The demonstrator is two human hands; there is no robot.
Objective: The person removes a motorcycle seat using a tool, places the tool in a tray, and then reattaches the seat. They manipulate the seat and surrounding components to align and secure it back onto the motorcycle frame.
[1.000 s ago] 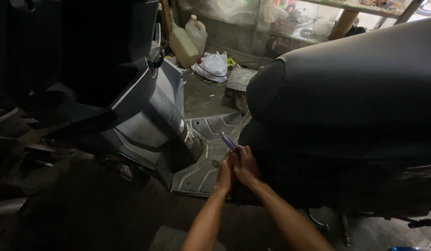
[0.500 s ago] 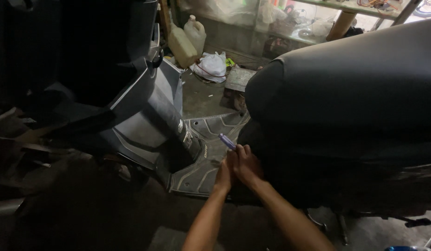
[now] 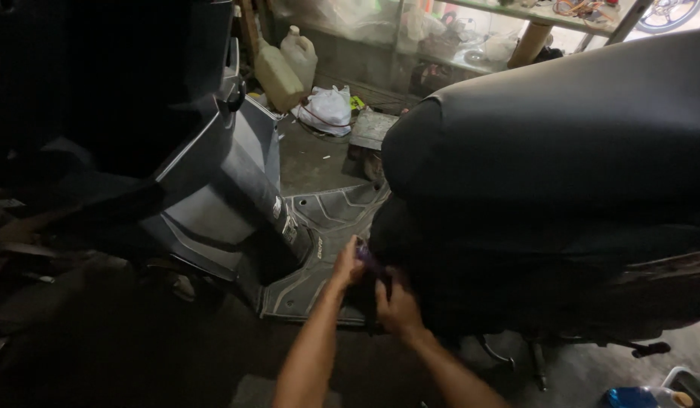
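A scooter fills the view, with a black seat [image 3: 561, 128] at the right and a grey front leg shield [image 3: 229, 189] at the left. My left hand [image 3: 348, 264] is closed around the purple handle of a tool [image 3: 363, 257] at the edge of the grey floorboard [image 3: 327, 215], below the front of the seat. My right hand [image 3: 397, 306] is just below and right of it, fingers curled against the dark body panel [image 3: 440, 249] under the seat. The tool's tip is hidden in shadow.
Two plastic jugs [image 3: 289, 64] and a white plastic bag [image 3: 326, 109] lie on the concrete floor beyond the scooter. A glass-fronted shelf [image 3: 456, 38] stands at the back. The scooter's stand [image 3: 539, 355] and a blue container [image 3: 629, 397] are at lower right.
Both hands have dropped lower and separated a little. The purple tool, earlier sticking up above my hands, is now mostly covered by my left hand.
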